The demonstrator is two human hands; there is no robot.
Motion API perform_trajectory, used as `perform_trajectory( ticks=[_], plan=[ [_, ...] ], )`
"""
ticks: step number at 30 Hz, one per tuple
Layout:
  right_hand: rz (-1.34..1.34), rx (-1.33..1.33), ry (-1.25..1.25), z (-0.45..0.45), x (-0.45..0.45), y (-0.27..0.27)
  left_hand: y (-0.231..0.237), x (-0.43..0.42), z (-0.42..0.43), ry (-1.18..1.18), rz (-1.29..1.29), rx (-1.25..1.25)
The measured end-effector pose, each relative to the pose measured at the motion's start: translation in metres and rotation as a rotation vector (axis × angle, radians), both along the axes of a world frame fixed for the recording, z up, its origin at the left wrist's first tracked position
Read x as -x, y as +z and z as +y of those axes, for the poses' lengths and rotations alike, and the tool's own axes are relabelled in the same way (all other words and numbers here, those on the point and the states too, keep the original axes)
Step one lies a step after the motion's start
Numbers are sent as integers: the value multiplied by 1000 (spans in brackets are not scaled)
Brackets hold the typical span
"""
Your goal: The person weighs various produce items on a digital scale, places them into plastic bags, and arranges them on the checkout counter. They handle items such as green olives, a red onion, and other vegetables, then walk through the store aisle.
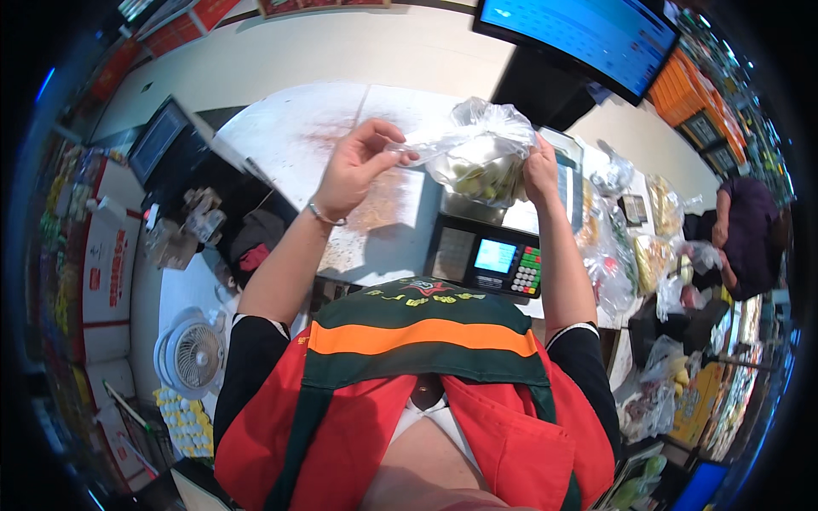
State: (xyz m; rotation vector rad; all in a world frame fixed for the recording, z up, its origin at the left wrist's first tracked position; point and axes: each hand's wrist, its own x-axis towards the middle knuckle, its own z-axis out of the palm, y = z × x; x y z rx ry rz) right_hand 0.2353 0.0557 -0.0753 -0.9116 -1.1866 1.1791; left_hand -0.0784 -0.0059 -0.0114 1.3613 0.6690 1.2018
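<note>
A clear plastic bag (484, 167) with green produce in it is above the platform of a weighing scale (489, 259); whether it rests there I cannot tell. My left hand (369, 156) pinches a stretched end of the plastic, to the left of the bag's bulk. On the other side, my right hand (540, 167) grips the bag's right edge near the top. The scale has a lit display (496, 255) and a keypad (527, 271), and stands on a white counter (287, 137).
Several bags of produce (604, 274) lie right of the scale. A monitor (581, 32) stands beyond it. A second screen (160, 147), a white fan (197, 358) and egg trays (185, 425) are at the left. Another person (751, 236) stands at the far right, near plastic bags.
</note>
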Motion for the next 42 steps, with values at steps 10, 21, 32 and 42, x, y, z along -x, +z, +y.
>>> perform_trajectory(
  ticks=[10,21,32,42],
  plan=[
    [-1666,-265,-93,-68,-76,-70,-84,-44,23,-165,281,190],
    [-1179,-692,-776,65,-171,105,-96,-31,45,173,-254,343],
    [-1232,-1190,-1148,177,-134,174,-102,-9,40,386,-322,387],
    [-1354,-887,-1178,139,-149,149,-90,-23,55,325,-362,407]
  ],
)
